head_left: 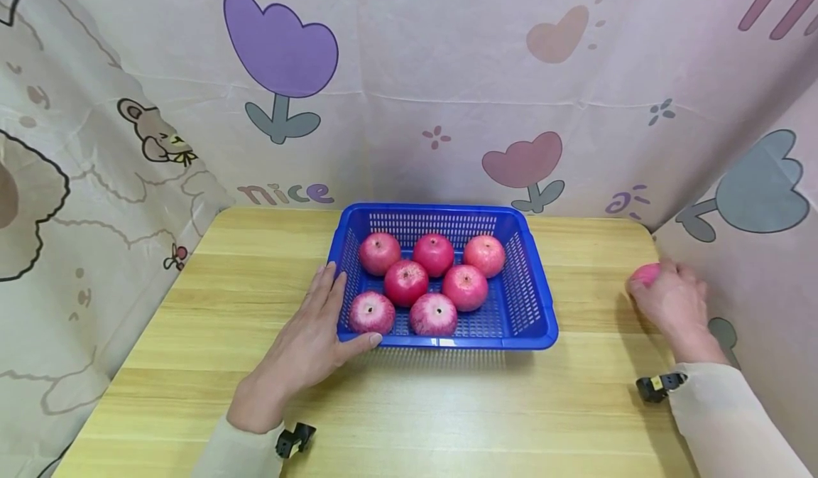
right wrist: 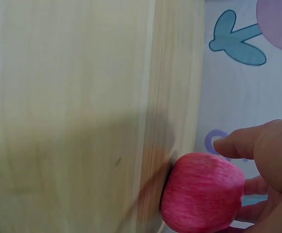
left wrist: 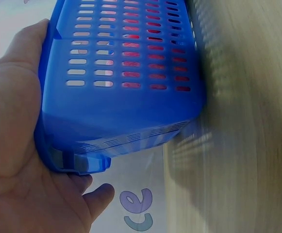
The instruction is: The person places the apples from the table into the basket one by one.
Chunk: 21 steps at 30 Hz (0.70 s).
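Note:
A blue plastic basket (head_left: 540,297) with slotted walls sits on the table, several red apples (head_left: 405,283) inside it. My left hand (head_left: 309,346) rests against the basket's left side, its fingers straight along the rim and its thumb at the front rim. The left wrist view shows the palm beside the basket wall (left wrist: 121,107). Far to the right, my right hand (head_left: 674,304) holds another apple (right wrist: 204,194) near the table's right edge. Its fingers reach around the apple's far side, and the thumb lies close over its upper part. The head view shows only part of this apple.
The light wooden table (head_left: 441,421) carries the basket near its back edge. A printed cloth (head_left: 409,52) with flowers and cartoon figures hangs behind it and along both sides, close to the right hand.

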Available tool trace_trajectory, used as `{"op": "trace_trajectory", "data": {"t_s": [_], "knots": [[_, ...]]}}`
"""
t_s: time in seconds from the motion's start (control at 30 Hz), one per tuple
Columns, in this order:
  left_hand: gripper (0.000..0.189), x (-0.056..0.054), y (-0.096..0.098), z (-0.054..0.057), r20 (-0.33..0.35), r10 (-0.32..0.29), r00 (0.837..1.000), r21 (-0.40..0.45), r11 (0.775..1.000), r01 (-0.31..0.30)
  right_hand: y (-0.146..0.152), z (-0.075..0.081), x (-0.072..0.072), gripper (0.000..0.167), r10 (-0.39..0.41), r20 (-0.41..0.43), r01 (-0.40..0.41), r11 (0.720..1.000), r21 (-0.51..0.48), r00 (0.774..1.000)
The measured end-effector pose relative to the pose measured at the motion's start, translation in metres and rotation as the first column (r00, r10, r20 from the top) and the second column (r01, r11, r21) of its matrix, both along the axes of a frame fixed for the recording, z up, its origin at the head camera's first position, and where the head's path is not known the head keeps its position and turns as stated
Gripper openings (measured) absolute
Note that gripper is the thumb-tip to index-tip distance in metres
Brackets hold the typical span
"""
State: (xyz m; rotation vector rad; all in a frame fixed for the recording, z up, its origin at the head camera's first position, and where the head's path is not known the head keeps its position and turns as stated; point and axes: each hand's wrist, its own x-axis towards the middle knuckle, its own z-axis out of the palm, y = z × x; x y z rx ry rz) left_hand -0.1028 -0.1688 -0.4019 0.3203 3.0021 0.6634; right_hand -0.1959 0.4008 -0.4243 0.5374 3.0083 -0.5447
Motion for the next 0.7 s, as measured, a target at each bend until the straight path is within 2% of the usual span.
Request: {"op": "trace_trajectory", "data": {"t_s": [0.33,0.53,0.7], "knots": [[0.128,0.0,-0.001,0.0,-0.007,-0.005,1.0,0.0,1.0,0.005,-0.019,0.01,0.0,0.078,0.121,-0.02,-0.12,0.992,0.044,0.992],[0.128,0.0,-0.001,0.0,-0.006,-0.003,1.0,-0.002,1.0,0.003,-0.031,0.017,-0.001,0.079,0.118,0.013,-0.119,0.992,0.033,0.993],[0.128,0.001,-0.001,0.0,-0.01,-0.008,1.0,0.0,1.0,0.008,-0.033,0.015,-0.003,0.078,0.106,0.032,-0.107,0.994,0.024,0.994]]}}
